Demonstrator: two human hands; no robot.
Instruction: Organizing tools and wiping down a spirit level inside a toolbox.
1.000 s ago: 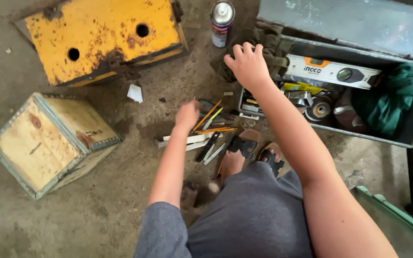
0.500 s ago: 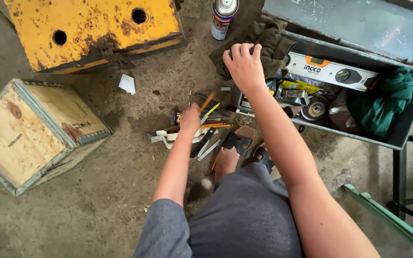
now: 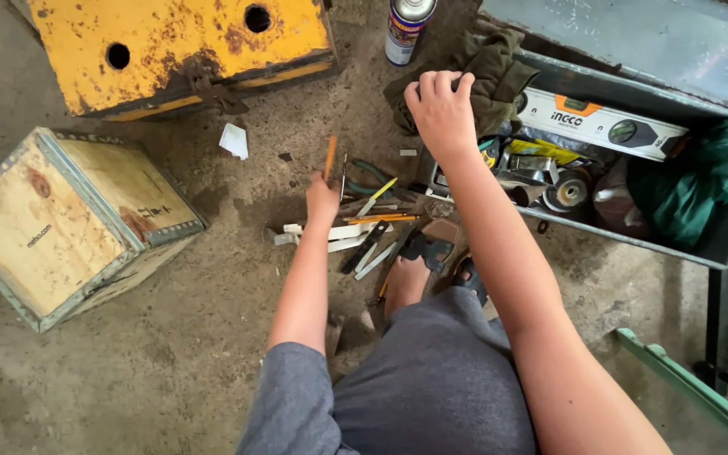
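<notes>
Around you: a rough, stained concrete floor (image 3: 195,371), lit by soft, even daylight; a rusted yellow metal box (image 3: 179,46) with two round holes at upper left; a plywood crate (image 3: 69,223) with metal edging at left; a green painted bar (image 3: 688,383) at lower right; a black metal frame (image 3: 718,316) at the right edge.

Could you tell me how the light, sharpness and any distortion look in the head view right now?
Head view: soft, even daylight with faint shadows; mild glare on the toolbox lid; the left hand and its orange pencil are slightly motion-blurred; the right hand is sharp; edges look a little wide-angle stretched.
</notes>
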